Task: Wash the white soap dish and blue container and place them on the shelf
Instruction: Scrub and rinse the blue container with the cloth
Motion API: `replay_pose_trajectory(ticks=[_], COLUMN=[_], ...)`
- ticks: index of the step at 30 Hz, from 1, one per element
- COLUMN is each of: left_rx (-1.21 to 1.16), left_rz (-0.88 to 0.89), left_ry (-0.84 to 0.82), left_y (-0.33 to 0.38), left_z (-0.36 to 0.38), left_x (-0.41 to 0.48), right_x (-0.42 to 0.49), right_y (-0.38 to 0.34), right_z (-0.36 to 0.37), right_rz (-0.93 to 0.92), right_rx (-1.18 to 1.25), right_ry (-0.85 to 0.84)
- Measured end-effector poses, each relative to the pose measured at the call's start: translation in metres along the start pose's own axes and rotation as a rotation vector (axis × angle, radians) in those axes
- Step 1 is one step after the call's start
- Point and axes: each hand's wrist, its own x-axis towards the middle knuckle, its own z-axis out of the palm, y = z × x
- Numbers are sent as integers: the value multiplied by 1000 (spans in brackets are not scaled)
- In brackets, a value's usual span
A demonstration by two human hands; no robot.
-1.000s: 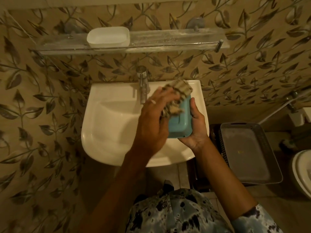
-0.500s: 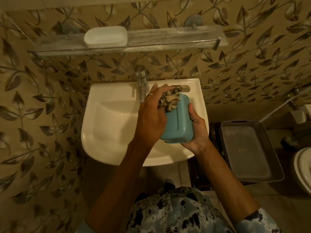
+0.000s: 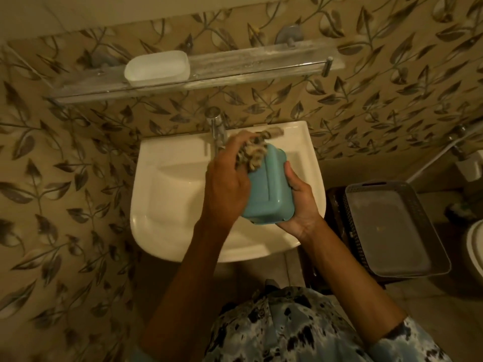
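The blue container (image 3: 269, 189) is held over the white sink (image 3: 167, 194), its underside turned toward me. My right hand (image 3: 300, 202) grips its right side and lower edge. My left hand (image 3: 227, 184) is closed on a patterned cloth (image 3: 252, 155) and presses it against the container's upper left edge. Part of the cloth trails onto the sink's back rim. The white soap dish (image 3: 156, 69) stands on the left half of the glass shelf (image 3: 261, 66) above the sink.
A chrome tap (image 3: 217, 126) rises at the sink's back, just left of my hands. A grey basket tray (image 3: 392, 228) sits low on the right, with a toilet rim (image 3: 475, 246) at the far right edge. Leaf-patterned wall tiles surround the sink.
My left hand has shifted the cloth from the container's top toward its upper left edge. The container has tilted slightly and more of its underside shows. The view has drifted a little.
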Motion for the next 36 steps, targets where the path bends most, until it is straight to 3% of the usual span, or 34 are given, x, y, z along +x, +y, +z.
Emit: replay_pose_trajectory(ticks=[3,7,11,18,28,32,36], left_rx=[-104,-122,-29,12,10,68,10], left_rz=[-53,53,186,-10,123,-52,-89], left_ry=[47,42,2,81,-5,-31,38], left_y=[-15,-4,14,9,27,24,-6], left_z=[-1,19,31,0,34,23,4], left_x=[3,-49,-54,14,-53,0,16], right_x=[2,12,16,11,8,8,9], right_y=[-8,-27,-29,-25,-25,-14,-17], right_z=[2,5,5,4,-4,-2,-2], right_rz=[-21,-85,-35,-41,-23,-8,-22], right_rx=[21,44,19,-61,27,20,-11], right_ry=[-3,7,-41,-59,8,1,-4])
